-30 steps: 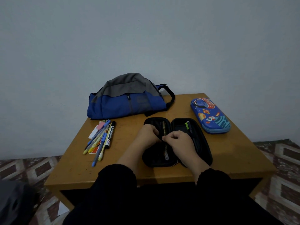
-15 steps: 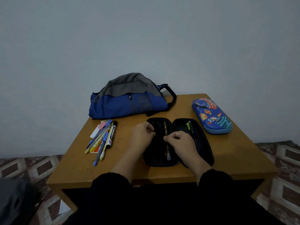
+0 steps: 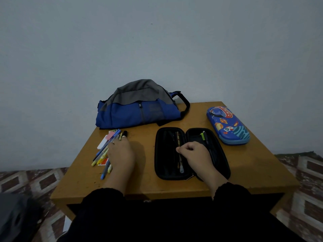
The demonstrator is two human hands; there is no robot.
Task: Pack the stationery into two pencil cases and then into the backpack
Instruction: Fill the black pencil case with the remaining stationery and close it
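A wooden table (image 3: 150, 182) stands against a pale wall and carries everything. Largest on it is the backpack (image 3: 138, 109), blue below and grey on top with a black strap, slumped at the far edge toward the left corner. The black pencil case (image 3: 190, 152) lies opened flat near the front edge, a gold-patterned pen in its left half and a green-tipped one in its right. The closed blue pencil case (image 3: 228, 125), printed with rockets and planets, sits by the right edge. Loose pens and highlighters (image 3: 104, 154) lie in a heap at the left edge. The left hand (image 3: 122, 152) rests on that heap, fingers extended over it; the right hand (image 3: 194, 154) is curled in a fist over the black case, apparently pinching something small, though what cannot be told.
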